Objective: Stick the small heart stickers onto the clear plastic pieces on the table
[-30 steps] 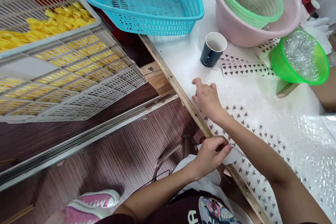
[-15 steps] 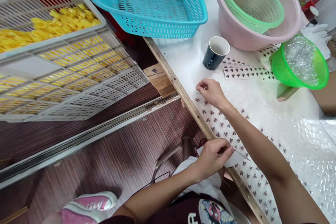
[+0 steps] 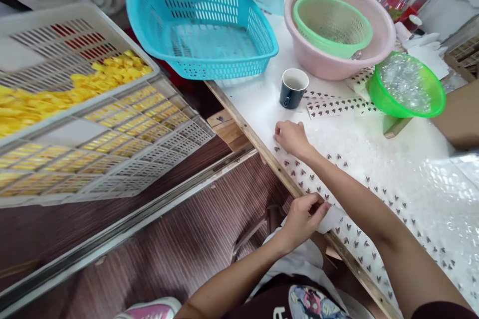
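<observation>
My left hand [image 3: 304,219] is closed at the table's wooden edge, its thumb and fingertips pinching a small white sheet [image 3: 333,220]. Farther up the same edge, my right hand [image 3: 292,138] is closed, fingertips curled down by the table surface. Whatever those fingertips hold, if anything, is hidden. Rows of small dark stickers [image 3: 310,177] lie on clear, bumpy plastic film [image 3: 359,159] beneath and beside both hands. Beyond my right hand stands a dark blue mug [image 3: 291,97] with a white inside. Sheets printed with the same dark motifs [image 3: 337,106] lie beside the mug.
A blue slotted basket [image 3: 220,67] sits across the table's far left corner. Behind the mug, a pink basin [image 3: 385,52] holds a green colander [image 3: 333,25]. A green bowl [image 3: 436,104] contains clear plastic pieces. To the left stands a white crate [image 3: 123,159] with yellow pieces [image 3: 112,77].
The camera view has shifted, showing more of the table's far side. My right hand's fingers have curled in more, close to the table edge. My left hand still pinches the white sheet.
</observation>
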A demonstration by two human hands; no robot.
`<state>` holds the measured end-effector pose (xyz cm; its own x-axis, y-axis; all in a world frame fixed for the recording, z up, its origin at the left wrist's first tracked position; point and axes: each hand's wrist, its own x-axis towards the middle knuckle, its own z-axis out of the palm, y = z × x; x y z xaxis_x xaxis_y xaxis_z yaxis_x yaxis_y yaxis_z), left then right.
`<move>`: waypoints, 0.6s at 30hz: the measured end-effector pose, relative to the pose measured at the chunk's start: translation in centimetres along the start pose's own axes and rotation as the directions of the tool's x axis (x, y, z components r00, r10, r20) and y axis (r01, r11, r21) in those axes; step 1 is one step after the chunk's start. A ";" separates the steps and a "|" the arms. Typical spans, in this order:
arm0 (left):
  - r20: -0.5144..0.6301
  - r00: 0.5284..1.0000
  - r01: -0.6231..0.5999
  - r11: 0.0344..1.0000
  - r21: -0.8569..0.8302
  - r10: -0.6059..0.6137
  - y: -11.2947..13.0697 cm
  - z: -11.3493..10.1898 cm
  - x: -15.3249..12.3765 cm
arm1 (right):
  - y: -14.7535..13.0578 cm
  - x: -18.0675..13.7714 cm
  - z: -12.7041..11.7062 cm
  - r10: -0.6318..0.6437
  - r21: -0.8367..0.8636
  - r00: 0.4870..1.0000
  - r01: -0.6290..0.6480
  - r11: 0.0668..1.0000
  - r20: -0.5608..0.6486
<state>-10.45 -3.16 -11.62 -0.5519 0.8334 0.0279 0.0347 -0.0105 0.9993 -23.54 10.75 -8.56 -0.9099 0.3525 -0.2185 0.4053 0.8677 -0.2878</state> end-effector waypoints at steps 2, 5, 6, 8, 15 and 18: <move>0.000 1.000 0.018 1.000 -0.002 -0.018 0.0 -0.1 0.0 | 0.5 -0.8 -1.0 0.024 0.151 0.999 -0.019 0.988 -0.030; -0.021 0.997 0.067 0.996 -0.064 -0.068 0.1 -0.5 0.0 | 2.2 -5.3 -3.5 0.061 0.488 0.987 0.021 0.872 -0.150; -0.037 0.995 0.084 0.992 -0.098 -0.088 0.2 -0.7 0.1 | 3.0 -7.7 -4.2 0.082 0.588 0.980 0.041 0.808 -0.181; -0.091 0.988 0.109 0.981 -0.158 -0.125 0.7 -0.9 0.1 | 4.5 -13.8 -5.0 0.156 0.711 0.970 0.025 0.702 -0.189; 0.094 0.987 0.145 0.964 -0.223 -0.127 4.2 4.4 -1.2 | 6.3 -33.5 1.8 0.498 0.915 0.866 -0.164 0.368 -0.046; 0.337 0.941 0.073 0.988 -0.134 -0.024 5.0 8.1 -2.6 | 8.3 -41.5 3.8 0.781 0.971 0.622 -0.142 0.192 -0.064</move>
<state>-2.15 -0.91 -6.86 -0.2396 0.9709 -0.0056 -0.1178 -0.0234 0.9928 17.95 1.98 -5.40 -0.2548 0.9189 -0.3011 0.2929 -0.2234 -0.9297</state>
